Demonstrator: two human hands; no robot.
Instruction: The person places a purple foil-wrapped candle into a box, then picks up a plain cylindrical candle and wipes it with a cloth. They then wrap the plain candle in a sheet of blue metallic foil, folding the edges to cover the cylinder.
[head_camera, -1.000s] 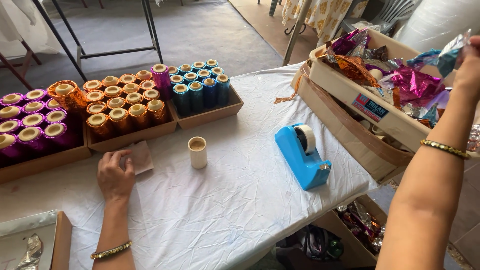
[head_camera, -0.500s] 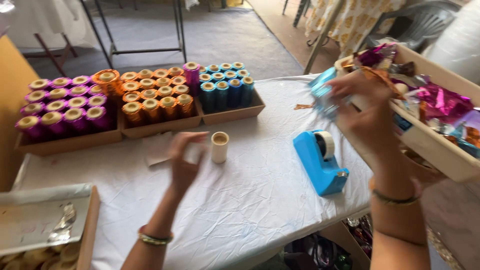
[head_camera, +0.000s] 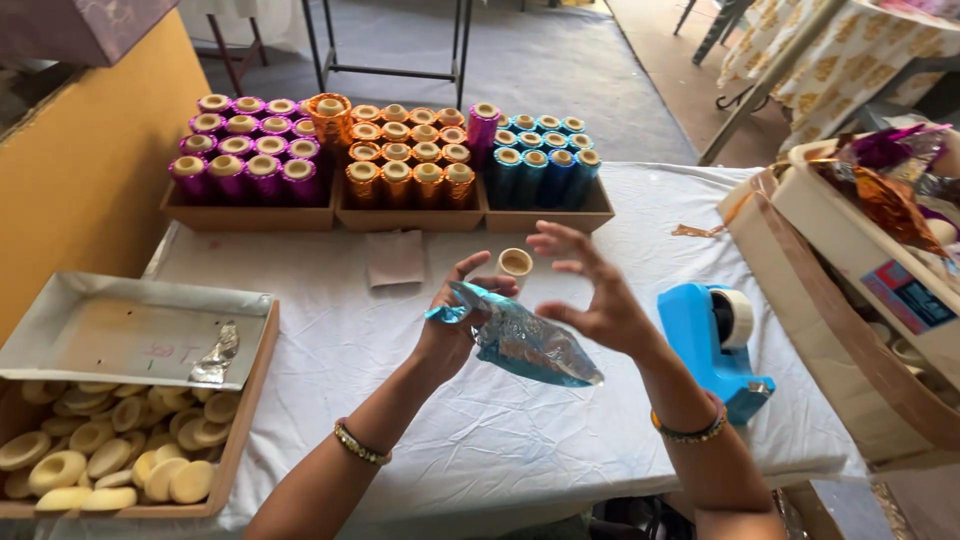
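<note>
A crinkled sheet of blue metallic foil (head_camera: 525, 343) is held above the white tablecloth (head_camera: 330, 360), just in front of the bare cardboard spool (head_camera: 515, 267) that stands upright there. To handle this step well, the foil would best be kept taut between both hands and its edges kept free of creases (thin foil of this kind likely tears or wrinkles easily).

The foil's near-left corner is pinched between thumb and fingers of the left hand (head_camera: 455, 320), which is closed on it. The right hand (head_camera: 595, 295) is spread wide, fingers splayed and curled, with nothing gripped; the sheet's right end lies just under its palm, whether touching cannot be told.

Behind the spool, trays of purple (head_camera: 245, 150), orange (head_camera: 410, 160) and blue wrapped spools (head_camera: 540, 160) are ranged; right of it stands a blue tape dispenser (head_camera: 712, 345).
</note>
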